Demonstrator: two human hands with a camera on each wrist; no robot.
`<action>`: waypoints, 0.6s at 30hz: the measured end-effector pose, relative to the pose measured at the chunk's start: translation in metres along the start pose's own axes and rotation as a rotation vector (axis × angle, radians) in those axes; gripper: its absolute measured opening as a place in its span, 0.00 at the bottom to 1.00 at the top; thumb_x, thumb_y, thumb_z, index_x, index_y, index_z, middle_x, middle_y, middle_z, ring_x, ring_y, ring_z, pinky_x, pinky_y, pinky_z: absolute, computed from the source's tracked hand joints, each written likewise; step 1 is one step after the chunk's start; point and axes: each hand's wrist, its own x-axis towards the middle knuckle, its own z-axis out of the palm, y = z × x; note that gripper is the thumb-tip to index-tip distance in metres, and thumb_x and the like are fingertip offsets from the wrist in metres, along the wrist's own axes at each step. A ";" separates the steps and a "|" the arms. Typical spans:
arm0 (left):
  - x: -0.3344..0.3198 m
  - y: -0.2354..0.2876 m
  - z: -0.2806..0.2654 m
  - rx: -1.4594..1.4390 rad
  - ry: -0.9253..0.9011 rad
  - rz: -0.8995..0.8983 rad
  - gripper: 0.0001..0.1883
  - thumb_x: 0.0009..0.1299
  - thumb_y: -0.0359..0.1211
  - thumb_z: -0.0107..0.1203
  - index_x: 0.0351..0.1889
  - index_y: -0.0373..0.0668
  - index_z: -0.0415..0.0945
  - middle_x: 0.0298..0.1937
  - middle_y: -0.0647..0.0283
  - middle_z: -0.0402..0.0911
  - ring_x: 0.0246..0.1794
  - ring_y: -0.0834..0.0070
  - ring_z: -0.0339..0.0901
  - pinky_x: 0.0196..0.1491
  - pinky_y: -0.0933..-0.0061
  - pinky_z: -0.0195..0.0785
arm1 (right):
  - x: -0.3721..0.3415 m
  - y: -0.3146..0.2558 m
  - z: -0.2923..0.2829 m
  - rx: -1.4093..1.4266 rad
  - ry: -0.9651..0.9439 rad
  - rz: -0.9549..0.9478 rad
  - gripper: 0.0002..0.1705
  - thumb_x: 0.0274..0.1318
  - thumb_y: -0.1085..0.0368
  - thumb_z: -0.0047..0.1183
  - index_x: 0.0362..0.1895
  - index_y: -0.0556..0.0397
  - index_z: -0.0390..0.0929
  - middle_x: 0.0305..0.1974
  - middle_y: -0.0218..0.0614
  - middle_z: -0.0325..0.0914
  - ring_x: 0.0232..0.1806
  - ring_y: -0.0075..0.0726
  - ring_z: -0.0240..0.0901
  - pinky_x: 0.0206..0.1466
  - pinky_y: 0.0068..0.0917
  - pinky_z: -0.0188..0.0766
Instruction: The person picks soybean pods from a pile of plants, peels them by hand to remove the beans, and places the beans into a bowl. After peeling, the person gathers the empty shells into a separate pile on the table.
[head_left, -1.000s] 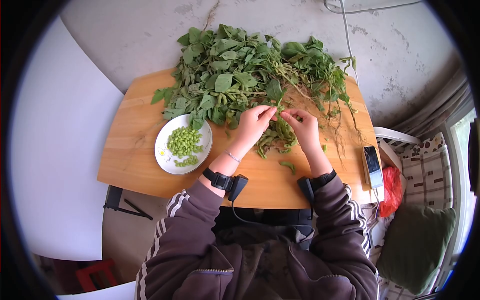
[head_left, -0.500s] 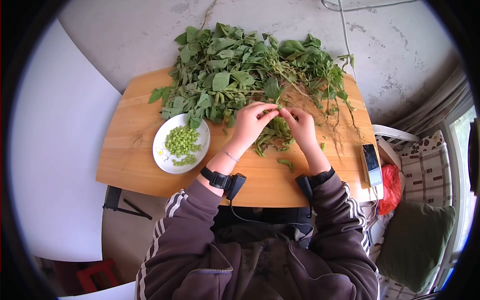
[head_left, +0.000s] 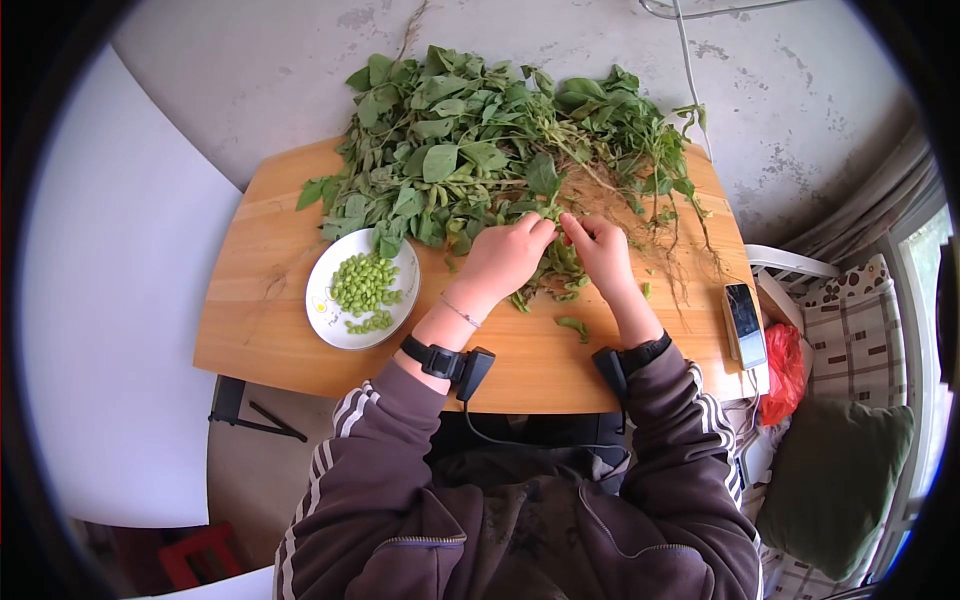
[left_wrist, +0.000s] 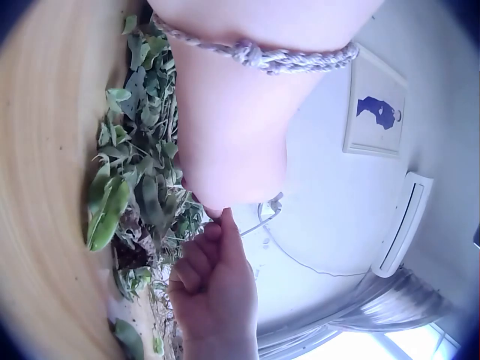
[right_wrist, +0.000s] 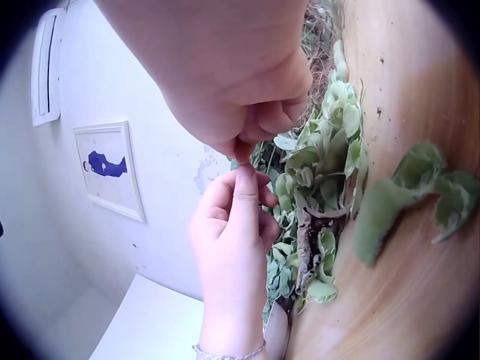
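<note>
Both hands meet over the table, fingertips together, thumbs against curled fingers. In the head view the left hand (head_left: 505,258) and the right hand (head_left: 603,258) pinch a small green pod, mostly covered by the fingers. The left wrist view shows the right hand (left_wrist: 216,289) with its thumb tip against the left hand's fingertips. In the right wrist view the left hand's thumb and fingers (right_wrist: 232,225) touch the right hand's tips. Below them is a heap of opened green pods (head_left: 563,262). A white plate (head_left: 330,327) at left holds shelled green beans (head_left: 365,283).
Leafy bean plants (head_left: 440,130) with roots cover the table's far side. One loose pod (head_left: 573,326) rests near the front of the wooden table (head_left: 250,330). A phone (head_left: 743,322) lies at the right edge, beside a red bag (head_left: 783,375) and a cushion (head_left: 835,485).
The left hand has rolled over, its back now more upward, and its fingers have dipped slightly. The right hand stays close beside it. Plate and plants look the same.
</note>
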 end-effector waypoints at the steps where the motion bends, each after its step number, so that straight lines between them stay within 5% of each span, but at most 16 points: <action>1: 0.000 -0.001 0.000 -0.037 -0.003 -0.003 0.06 0.73 0.35 0.56 0.41 0.44 0.76 0.34 0.62 0.78 0.26 0.59 0.79 0.26 0.64 0.72 | 0.001 0.001 0.000 0.003 0.000 -0.009 0.24 0.65 0.49 0.58 0.24 0.56 0.82 0.12 0.28 0.63 0.17 0.21 0.57 0.22 0.28 0.57; 6: 0.002 -0.006 0.014 -0.446 0.091 -0.005 0.09 0.75 0.38 0.54 0.37 0.43 0.77 0.33 0.60 0.80 0.26 0.62 0.80 0.29 0.62 0.71 | 0.003 -0.003 -0.018 0.140 -0.169 -0.016 0.24 0.67 0.51 0.57 0.25 0.57 0.79 0.14 0.24 0.62 0.17 0.18 0.54 0.21 0.24 0.52; 9: 0.005 -0.006 0.015 -0.838 0.057 -0.092 0.10 0.76 0.38 0.54 0.39 0.41 0.80 0.28 0.64 0.79 0.24 0.74 0.76 0.29 0.71 0.67 | 0.004 -0.006 -0.029 0.364 -0.320 0.078 0.22 0.69 0.51 0.56 0.26 0.56 0.77 0.16 0.20 0.61 0.17 0.16 0.51 0.20 0.21 0.48; 12: 0.006 -0.012 0.006 -1.149 -0.220 -0.385 0.12 0.78 0.38 0.54 0.39 0.39 0.81 0.23 0.72 0.73 0.24 0.86 0.68 0.27 0.79 0.61 | 0.005 -0.003 -0.030 0.464 -0.375 0.105 0.22 0.69 0.51 0.56 0.27 0.54 0.76 0.16 0.17 0.60 0.17 0.14 0.49 0.20 0.19 0.46; 15: 0.008 -0.008 0.002 -1.348 -0.187 -0.519 0.14 0.79 0.39 0.52 0.37 0.38 0.81 0.23 0.76 0.70 0.22 0.90 0.62 0.26 0.83 0.57 | 0.006 0.001 -0.028 0.494 -0.395 0.106 0.22 0.68 0.51 0.56 0.27 0.54 0.76 0.16 0.18 0.60 0.17 0.14 0.49 0.20 0.19 0.45; 18: 0.006 -0.011 0.015 -1.223 0.008 -0.520 0.15 0.77 0.40 0.55 0.36 0.38 0.81 0.20 0.76 0.69 0.20 0.89 0.62 0.25 0.82 0.57 | 0.004 0.000 -0.025 0.424 -0.440 0.066 0.22 0.68 0.51 0.57 0.26 0.54 0.77 0.16 0.18 0.60 0.16 0.14 0.49 0.20 0.19 0.45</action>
